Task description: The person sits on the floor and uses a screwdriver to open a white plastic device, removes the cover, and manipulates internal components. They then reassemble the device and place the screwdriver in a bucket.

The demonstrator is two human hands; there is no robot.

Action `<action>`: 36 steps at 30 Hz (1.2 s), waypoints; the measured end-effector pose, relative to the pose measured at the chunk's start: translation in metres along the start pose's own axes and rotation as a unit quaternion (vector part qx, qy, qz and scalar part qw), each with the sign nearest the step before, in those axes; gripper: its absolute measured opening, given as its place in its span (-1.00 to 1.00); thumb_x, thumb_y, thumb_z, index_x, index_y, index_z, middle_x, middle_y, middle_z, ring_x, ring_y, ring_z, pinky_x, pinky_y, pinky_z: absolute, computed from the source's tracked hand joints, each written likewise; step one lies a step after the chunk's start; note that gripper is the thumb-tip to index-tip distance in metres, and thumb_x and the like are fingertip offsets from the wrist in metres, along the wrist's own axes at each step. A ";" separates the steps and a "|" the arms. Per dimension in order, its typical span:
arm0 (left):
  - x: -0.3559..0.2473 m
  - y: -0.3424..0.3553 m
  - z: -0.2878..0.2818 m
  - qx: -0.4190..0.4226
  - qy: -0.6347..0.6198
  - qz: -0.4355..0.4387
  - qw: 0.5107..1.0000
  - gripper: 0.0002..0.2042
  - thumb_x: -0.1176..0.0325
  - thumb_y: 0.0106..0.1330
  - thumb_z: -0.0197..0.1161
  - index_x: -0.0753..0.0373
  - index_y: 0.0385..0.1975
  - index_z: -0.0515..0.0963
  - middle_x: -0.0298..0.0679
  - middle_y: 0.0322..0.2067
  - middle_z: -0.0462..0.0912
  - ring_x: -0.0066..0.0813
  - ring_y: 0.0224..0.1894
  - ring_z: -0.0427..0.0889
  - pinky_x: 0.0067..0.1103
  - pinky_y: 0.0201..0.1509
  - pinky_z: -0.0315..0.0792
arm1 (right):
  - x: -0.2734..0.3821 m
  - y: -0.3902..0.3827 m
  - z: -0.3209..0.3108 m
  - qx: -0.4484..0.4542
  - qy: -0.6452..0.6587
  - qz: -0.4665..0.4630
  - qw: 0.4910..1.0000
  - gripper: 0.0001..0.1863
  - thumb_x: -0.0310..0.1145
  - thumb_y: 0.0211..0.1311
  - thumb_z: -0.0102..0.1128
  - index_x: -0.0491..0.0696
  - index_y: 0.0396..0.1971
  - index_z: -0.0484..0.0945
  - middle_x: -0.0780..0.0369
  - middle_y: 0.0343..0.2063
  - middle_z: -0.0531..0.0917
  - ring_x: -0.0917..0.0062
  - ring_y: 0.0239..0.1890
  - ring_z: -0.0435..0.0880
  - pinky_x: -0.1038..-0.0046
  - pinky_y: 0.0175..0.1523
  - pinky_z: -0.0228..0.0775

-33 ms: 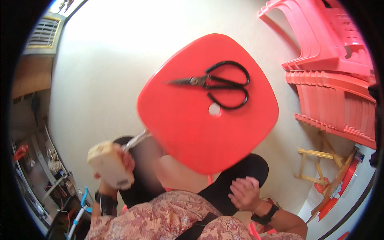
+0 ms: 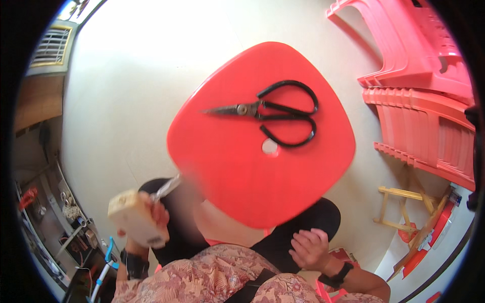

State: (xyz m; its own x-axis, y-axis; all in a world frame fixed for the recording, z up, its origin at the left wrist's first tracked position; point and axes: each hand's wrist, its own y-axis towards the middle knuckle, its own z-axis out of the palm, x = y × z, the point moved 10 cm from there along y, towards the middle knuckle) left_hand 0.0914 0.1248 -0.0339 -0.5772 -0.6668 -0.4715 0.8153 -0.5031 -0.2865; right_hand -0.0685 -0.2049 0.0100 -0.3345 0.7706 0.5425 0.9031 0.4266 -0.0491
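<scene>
In my left hand is a cream-coloured, boxy hand-held tool, its body tilted. A shiny metal piece sticks out from near my fingers toward the stool's left edge; its exact kind is blurred. My right hand hovers over my right thigh, fingers loosely bent and nothing visible in it. Between my knees stands a red plastic stool with a round hole in its seat. Black-handled scissors lie on the seat, blades pointing left, apart from both hands.
Stacked pink-red plastic stools stand at the right. Below them is a yellow wooden frame by the wall. Shelves with mixed items line the left, near a blue-and-white handle. A vent grille shows at the upper left.
The stool seat and scissors appear slightly lower and larger in view. My left hand with the tool sits a little lower; my right hand has barely shifted.
</scene>
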 end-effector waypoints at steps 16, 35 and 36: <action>0.034 -0.008 -0.014 -0.102 -0.071 -0.227 0.966 -0.17 0.00 -0.23 0.53 0.34 0.06 0.38 0.05 -0.30 0.57 -0.04 -0.27 0.63 -0.28 -0.22 0.55 | -0.022 0.031 -0.020 0.101 0.129 0.025 0.986 -0.70 -0.26 -0.04 0.35 -0.06 -0.29 0.62 0.28 -0.24 0.64 0.43 -0.10 0.59 0.30 0.11 0.32; -0.013 -0.069 0.068 -0.181 0.100 -0.417 0.885 -0.19 0.06 -0.08 0.41 0.31 0.21 0.31 0.01 -0.07 0.57 -0.10 -0.08 0.63 -0.27 -0.08 0.61 | -0.070 0.226 -0.109 -0.199 -0.148 0.192 0.950 -0.52 -0.38 0.14 0.13 -0.19 0.09 0.46 0.05 0.12 0.46 0.23 0.16 0.41 0.19 0.24 0.24; -0.023 -0.071 0.071 -0.185 0.088 -0.408 0.890 -0.19 0.04 -0.08 0.41 0.31 0.21 0.32 0.00 -0.07 0.57 -0.11 -0.07 0.62 -0.28 -0.06 0.60 | -0.075 0.237 -0.106 -0.181 -0.190 0.200 0.944 -0.56 -0.36 0.16 0.10 -0.19 0.06 0.48 0.06 0.09 0.47 0.25 0.15 0.41 0.19 0.22 0.24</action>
State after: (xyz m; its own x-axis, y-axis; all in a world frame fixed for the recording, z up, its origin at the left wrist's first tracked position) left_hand 0.0432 0.1371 0.0562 -0.9943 -0.0487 -0.0949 0.1060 -0.5436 -0.8326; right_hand 0.1994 -0.2119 0.0465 0.0427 0.9795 0.1969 0.9876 -0.0712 0.1400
